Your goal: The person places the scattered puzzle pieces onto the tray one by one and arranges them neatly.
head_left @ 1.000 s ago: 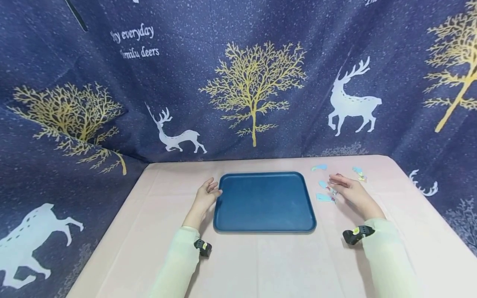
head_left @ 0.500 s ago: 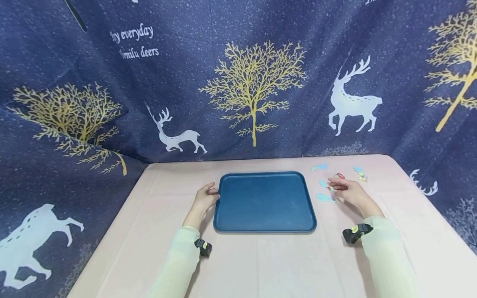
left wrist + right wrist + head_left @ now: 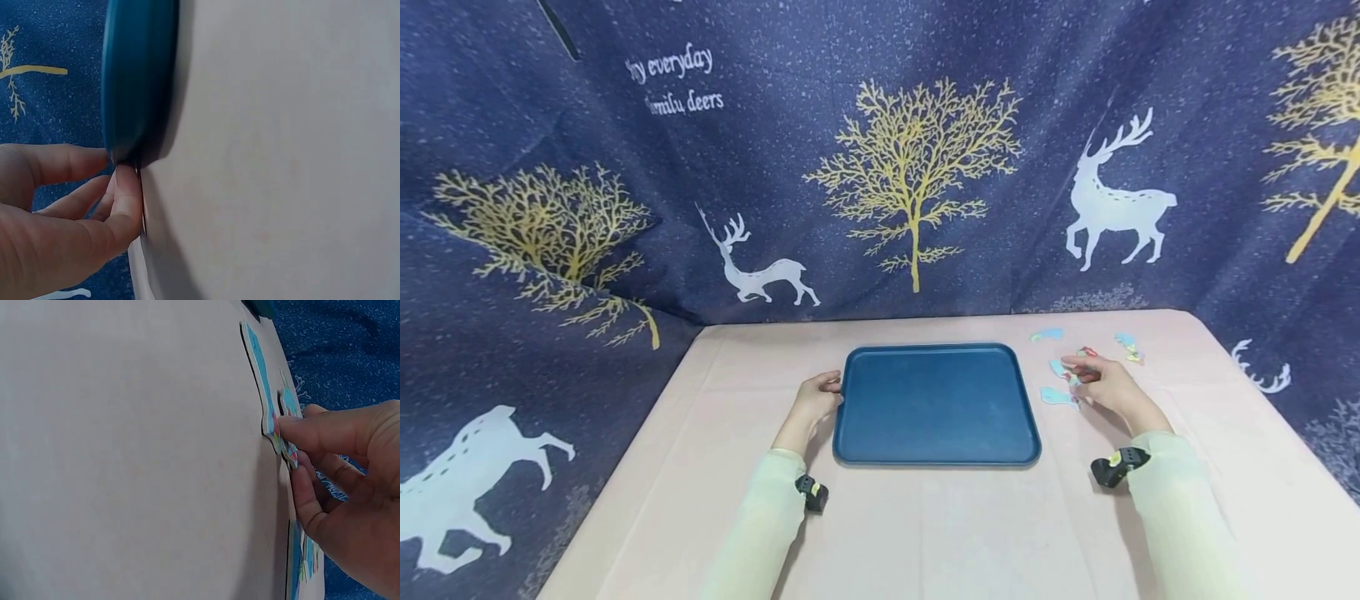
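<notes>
In the head view my left hand is at the left side of a blue rectangular tray. Its thumb and fingertips lie right at the rim, and the left wrist view shows these fingers against the tray's end. To the right of the tray, my right hand pinches a small flat puzzle piece, printed light blue and red. Beside it lies a longer light blue piece, and just behind its fingers is a red and green piece. The fingers partly cover the held piece.
Two more flat pieces lie farther back, a light blue piece near the tray's back right corner and a blue and yellow piece farther right. A pale pink cloth covers the table. Behind it hangs a dark blue curtain.
The left fingers have drawn back slightly from over the tray to its rim. My right thumb and fingers have closed in on the puzzle piece. The view has shifted slightly.
</notes>
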Demonstrator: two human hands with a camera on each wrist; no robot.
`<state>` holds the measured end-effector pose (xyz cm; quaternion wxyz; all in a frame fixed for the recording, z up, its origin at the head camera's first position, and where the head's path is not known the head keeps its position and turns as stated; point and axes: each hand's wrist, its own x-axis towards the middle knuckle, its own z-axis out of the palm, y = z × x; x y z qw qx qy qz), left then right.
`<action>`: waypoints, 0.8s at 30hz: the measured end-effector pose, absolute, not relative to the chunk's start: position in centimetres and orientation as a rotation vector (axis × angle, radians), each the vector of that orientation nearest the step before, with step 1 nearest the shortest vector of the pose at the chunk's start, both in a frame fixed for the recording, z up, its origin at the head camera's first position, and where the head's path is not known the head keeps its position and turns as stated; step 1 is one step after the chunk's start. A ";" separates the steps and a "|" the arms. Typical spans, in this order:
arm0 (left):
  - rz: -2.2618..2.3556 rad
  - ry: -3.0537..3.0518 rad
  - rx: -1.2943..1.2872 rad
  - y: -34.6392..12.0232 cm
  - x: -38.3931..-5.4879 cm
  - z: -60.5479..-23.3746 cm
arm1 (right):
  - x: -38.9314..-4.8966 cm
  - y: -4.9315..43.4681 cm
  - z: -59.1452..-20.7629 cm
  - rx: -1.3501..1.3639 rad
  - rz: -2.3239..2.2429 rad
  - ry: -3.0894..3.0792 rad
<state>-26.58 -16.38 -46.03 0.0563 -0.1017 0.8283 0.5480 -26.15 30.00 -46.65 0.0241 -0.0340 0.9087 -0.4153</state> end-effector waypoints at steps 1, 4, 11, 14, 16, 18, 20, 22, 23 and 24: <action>1.656 2.520 -0.305 -16.4 -26.6 -46.0 | -26.2 30.0 -46.6 -0.103 -1.275 2.824; 1.634 2.533 -0.307 -16.4 -26.6 -46.1 | -26.2 30.0 -46.5 -0.102 -1.257 2.841; 1.612 2.509 -0.321 -16.4 -27.0 -46.4 | -25.9 30.3 -46.6 -0.077 -1.216 2.849; 1.598 2.510 -0.320 -16.6 -27.1 -46.5 | -25.9 30.4 -46.5 -0.051 -1.249 2.822; 1.600 2.509 -0.321 -16.6 -27.2 -46.5 | -25.9 30.4 -46.4 -0.029 -1.267 2.805; 1.608 2.506 -0.320 -16.7 -27.2 -46.4 | -25.9 30.4 -46.4 -0.022 -1.290 2.797; 1.621 2.495 -0.326 -16.7 -27.2 -46.3 | -26.0 30.3 -46.5 -0.016 -1.301 2.800; 1.624 2.492 -0.332 -16.7 -27.2 -46.3 | -26.1 30.3 -46.5 -0.015 -1.312 2.806; 1.622 2.493 -0.333 -16.7 -27.2 -46.3 | -26.1 30.3 -46.6 -0.014 -1.315 2.814; 1.622 2.491 -0.333 -16.7 -27.2 -46.2 | -26.2 30.4 -46.6 -0.022 -1.317 2.819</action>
